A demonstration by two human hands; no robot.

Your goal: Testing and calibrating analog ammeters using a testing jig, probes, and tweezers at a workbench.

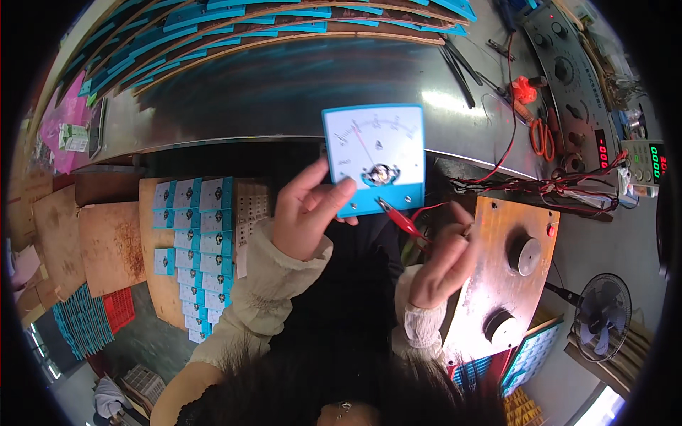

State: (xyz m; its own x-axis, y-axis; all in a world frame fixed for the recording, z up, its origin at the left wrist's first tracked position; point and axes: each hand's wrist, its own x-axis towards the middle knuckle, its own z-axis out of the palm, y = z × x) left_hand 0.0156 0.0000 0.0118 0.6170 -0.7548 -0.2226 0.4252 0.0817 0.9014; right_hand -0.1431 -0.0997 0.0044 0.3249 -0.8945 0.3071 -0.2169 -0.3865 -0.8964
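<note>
My left hand (307,213) grips an analog panel meter (380,149) by its lower left edge, thumb on the front. The meter has a white dial, a thin red needle and a blue frame, and its face is turned up toward me. At its lower edge is a red alligator clip (403,221) with its metal jaws against the blue strip; whether they bite on it I cannot tell. Just right of the clip, my right hand (444,263) is closed, fingertips pressed together. A small dark thing seems to show at these fingertips, too small to name.
Left stands a board with rows of similar meters (206,255). Stacked boards of blue parts (284,25) lie across the metal bench (284,106). Right are a wooden box with two knobs (497,284), tangled wires (547,186), instruments with lit displays (572,85) and a fan (602,318).
</note>
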